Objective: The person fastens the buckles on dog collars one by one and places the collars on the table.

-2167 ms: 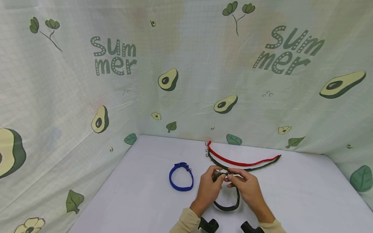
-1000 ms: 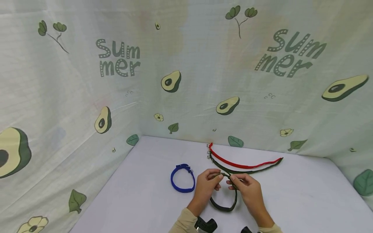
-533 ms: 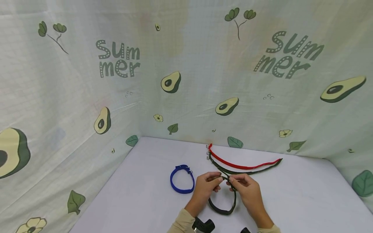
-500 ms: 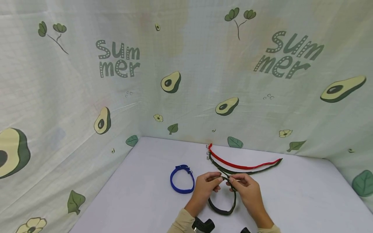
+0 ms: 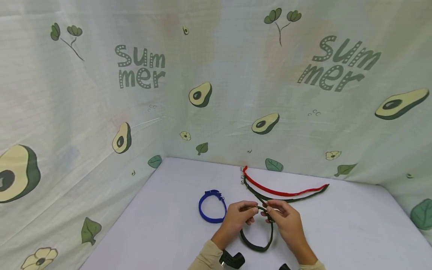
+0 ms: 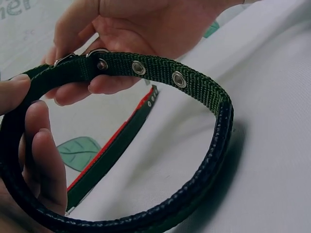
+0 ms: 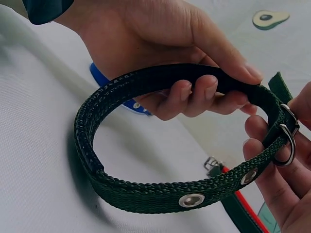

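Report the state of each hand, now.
Left hand: closed, holding the dark green collar.
Right hand: closed, holding that same collar.

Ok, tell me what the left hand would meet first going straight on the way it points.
Past the green collar it holds, the left hand would probably meet the right hand first, though their relative depth is hard to judge.

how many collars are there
4: a blue collar at left on the table; a red collar and green collar together at the back; a second green collar in the left hand and right hand.
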The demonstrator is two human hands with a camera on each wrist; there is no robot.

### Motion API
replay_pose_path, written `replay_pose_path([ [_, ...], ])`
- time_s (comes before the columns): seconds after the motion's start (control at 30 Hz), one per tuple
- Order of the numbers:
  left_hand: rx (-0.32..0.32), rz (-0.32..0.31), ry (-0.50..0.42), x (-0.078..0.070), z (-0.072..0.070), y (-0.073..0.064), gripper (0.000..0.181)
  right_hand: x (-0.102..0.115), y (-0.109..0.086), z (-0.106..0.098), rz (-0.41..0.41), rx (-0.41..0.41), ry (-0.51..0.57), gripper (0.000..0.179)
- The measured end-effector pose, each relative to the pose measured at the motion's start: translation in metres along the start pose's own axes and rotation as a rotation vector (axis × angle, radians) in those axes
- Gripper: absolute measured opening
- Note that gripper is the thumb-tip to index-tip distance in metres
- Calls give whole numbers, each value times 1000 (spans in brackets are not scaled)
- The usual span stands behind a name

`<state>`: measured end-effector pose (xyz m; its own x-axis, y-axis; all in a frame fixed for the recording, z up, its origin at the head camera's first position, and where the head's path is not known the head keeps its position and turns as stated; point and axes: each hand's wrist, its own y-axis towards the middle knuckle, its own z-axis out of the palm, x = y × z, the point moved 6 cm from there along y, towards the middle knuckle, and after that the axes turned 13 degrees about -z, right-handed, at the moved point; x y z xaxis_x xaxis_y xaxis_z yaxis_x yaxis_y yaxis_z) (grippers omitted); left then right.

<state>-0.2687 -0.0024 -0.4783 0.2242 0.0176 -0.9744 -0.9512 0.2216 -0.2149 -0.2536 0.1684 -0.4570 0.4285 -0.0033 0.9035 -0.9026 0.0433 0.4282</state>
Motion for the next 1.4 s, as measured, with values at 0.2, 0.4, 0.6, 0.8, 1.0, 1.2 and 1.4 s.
replay_pose_path([
  [0.2, -4, -12, 23, 1, 3, 0, 35, 0, -1, -2, 33, -16, -24, 27],
  [0.4, -41, -1, 49, 1, 3, -1, 32, 1, -2, -1, 22, 14, -48, 28],
  [0.6, -44, 12, 47, 2, 5, -1, 36, 1, -2, -1, 21, 26, -55, 43],
  [0.8, -63, 46, 46, 2, 5, -1, 34, 2, -1, 0, 2, 11, -27, 44],
  [1.0, -69, 104, 40, -3, 7, 0, 30, 2, 1, 0, -7, -1, -22, 38],
  [1.2, -80, 118, 39, -3, 6, -2, 31, 0, -2, 2, 40, 15, -25, 35],
  [1.4, -86, 136, 39, -3, 5, -3, 30, 1, -3, 6, -18, 61, -68, 31],
])
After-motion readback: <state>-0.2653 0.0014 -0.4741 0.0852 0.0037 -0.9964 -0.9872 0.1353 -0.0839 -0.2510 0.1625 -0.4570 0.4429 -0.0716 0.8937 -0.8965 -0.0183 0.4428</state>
